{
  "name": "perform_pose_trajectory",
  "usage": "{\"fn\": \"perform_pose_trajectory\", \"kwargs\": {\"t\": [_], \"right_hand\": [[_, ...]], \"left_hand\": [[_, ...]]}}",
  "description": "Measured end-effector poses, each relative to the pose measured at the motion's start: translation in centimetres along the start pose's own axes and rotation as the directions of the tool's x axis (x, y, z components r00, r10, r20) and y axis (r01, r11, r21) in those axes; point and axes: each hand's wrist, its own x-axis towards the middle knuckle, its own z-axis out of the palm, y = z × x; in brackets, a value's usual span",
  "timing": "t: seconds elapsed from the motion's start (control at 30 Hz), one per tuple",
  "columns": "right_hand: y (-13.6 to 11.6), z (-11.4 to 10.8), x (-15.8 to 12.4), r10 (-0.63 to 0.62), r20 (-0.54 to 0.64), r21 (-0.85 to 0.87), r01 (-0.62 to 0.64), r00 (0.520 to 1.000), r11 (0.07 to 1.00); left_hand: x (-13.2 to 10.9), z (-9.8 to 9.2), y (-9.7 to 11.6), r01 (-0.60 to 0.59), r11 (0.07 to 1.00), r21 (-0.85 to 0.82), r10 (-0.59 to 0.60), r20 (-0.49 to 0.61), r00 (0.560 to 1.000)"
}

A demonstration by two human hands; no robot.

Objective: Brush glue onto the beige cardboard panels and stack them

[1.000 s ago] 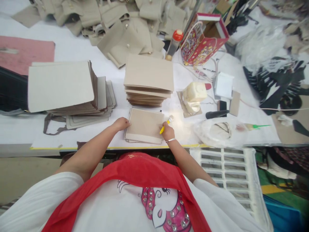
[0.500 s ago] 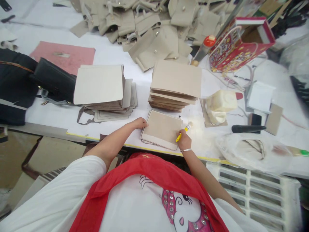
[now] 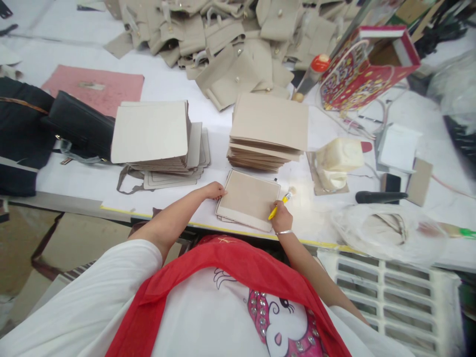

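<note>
A beige rectangular panel [image 3: 249, 198] lies on a few others at the near edge of the white table [image 3: 74, 181]. My left hand [image 3: 213, 190] rests closed against the panel's left edge, fingers curled on it. My right hand [image 3: 281, 217] sits at the panel's right edge, closed round a yellow-handled brush [image 3: 280, 204] whose tip points up and to the right. Just behind the panel stands a stack of beige boards [image 3: 268, 129]. Further left is a second, taller stack of pale boards [image 3: 152, 134].
A cream glue jug [image 3: 340, 156] stands right of the panel, with a black tool [image 3: 377, 197] and a clear plastic bag [image 3: 386, 228] beyond. A heap of beige pouches [image 3: 230, 44] fills the back. A black bag [image 3: 80, 124] and a pink sheet [image 3: 96, 89] lie at left; a red box [image 3: 366, 64] is at back right.
The view swung left over the second, bringing the black bag into sight. Both hands have stayed at the panel's edges, the right still holding the brush.
</note>
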Motion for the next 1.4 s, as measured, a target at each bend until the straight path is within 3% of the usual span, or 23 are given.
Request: {"fn": "perform_pose_trajectory", "kwargs": {"t": [0.17, 0.3, 0.43, 0.53, 0.63, 0.77, 0.87, 0.97, 1.03, 1.13, 1.23, 1.33, 1.4], "right_hand": [[-0.2, -0.6, 0.2, -0.044, 0.09, -0.032, 0.047, 0.995, 0.998], [-0.8, -1.7, 0.3, -0.041, 0.173, -0.063, 0.052, 0.984, 0.997], [-0.2, -3.1, 0.7, 0.074, 0.116, -0.117, -0.06, 0.99, 0.991], [1.0, -3.9, 0.6, 0.086, 0.027, -0.103, -0.082, 0.996, 0.991], [1.5, -3.6, -0.4, -0.045, -0.033, -0.036, 0.044, 0.998, 0.998], [0.7, -2.1, -2.3, -0.272, 0.024, 0.03, 0.272, 0.962, 0.962], [0.3, -2.6, -2.5, -0.305, 0.029, 0.042, 0.303, 0.952, 0.952], [0.4, -5.4, -1.4, -0.228, -0.067, 0.155, 0.235, 0.971, 0.959], [-0.3, -7.7, -0.2, -0.135, -0.116, 0.337, 0.167, 0.984, 0.927], [-3.3, -9.4, 2.0, -0.04, 0.006, 0.685, 0.025, 0.999, 0.728], [-7.8, -8.0, 4.4, -0.076, 0.209, 0.831, -0.135, 0.975, 0.54], [-10.6, -5.2, 6.1, -0.042, 0.308, 0.841, -0.251, 0.95, 0.479], [-10.4, -4.0, 6.8, 0.017, 0.343, 0.835, -0.313, 0.939, 0.452]], "left_hand": [[-0.5, -0.5, 2.1, 0.034, 0.972, 0.234, -0.013, -0.089, 0.996], [-1.3, 0.9, 4.4, 0.0, 0.909, 0.416, 0.098, -0.214, 0.972], [-2.3, 2.8, 5.0, -0.154, 0.687, 0.71, 0.357, -0.144, 0.923], [-2.9, 3.5, 4.6, -0.192, 0.564, 0.803, 0.433, -0.09, 0.897], [-3.7, 4.3, 4.2, -0.183, 0.555, 0.811, 0.453, -0.11, 0.885], [-4.8, 6.0, 4.0, -0.108, 0.612, 0.783, 0.423, -0.209, 0.882], [-5.4, 7.1, 4.0, -0.066, 0.651, 0.756, 0.399, -0.267, 0.877], [-5.7, 7.7, 4.2, -0.117, 0.646, 0.754, 0.459, -0.262, 0.849], [-5.7, 8.0, 4.3, -0.254, 0.58, 0.774, 0.569, -0.162, 0.806], [-5.1, 8.7, 4.3, -0.466, 0.457, 0.757, 0.665, 0.057, 0.745], [-4.1, 9.2, 4.1, -0.553, 0.403, 0.729, 0.664, 0.183, 0.725], [-3.1, 9.3, 3.7, -0.562, 0.39, 0.73, 0.675, 0.188, 0.714], [-2.7, 9.2, 3.6, -0.559, 0.399, 0.727, 0.681, 0.174, 0.711]]}}
